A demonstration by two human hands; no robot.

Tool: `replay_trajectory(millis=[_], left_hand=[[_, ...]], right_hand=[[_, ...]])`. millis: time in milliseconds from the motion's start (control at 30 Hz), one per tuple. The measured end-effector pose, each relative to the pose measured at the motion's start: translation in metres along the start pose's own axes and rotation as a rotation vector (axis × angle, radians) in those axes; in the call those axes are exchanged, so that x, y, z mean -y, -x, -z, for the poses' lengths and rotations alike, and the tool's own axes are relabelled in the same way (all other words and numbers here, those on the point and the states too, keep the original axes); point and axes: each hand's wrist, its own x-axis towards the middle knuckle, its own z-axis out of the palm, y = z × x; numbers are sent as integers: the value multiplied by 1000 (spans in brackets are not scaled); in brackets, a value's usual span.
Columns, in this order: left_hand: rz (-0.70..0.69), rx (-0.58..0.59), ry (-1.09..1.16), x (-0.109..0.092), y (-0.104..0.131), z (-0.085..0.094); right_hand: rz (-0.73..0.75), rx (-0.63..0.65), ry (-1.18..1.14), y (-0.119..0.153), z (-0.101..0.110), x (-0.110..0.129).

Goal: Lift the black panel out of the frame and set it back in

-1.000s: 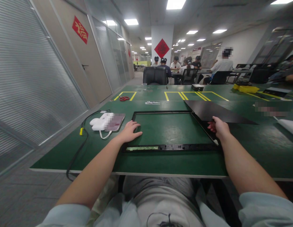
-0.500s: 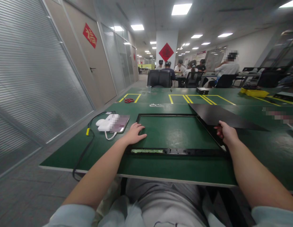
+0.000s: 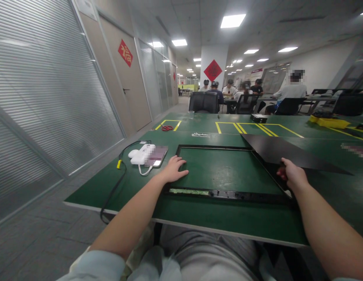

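left hand (image 3: pixel 173 170) spread on frame (image 3: pixel 246 196)'s left side | right hand (image 3: pixel 295 176) pinches sheet (image 3: pixel 279 149), frame's right | sheet likely light, bendy; grip edges

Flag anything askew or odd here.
The thin, matte black flat sheet, held in the right hand, looks askew: it slants at the right side of the black rectangular frame, out of line with its edges.

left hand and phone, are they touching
Apart: the head view shows a strip of green table between the left hand and the phone.
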Motion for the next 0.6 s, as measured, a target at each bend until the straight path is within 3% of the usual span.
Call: replay_trajectory(millis=[400,600], left_hand=[[-35,-28,31,5,-1,-3],[-30,-32,42,6,-1,-5]], right_hand=[[-76,-48,-307,-2,0,2],[-88,-88,-656,-10,4,13]])
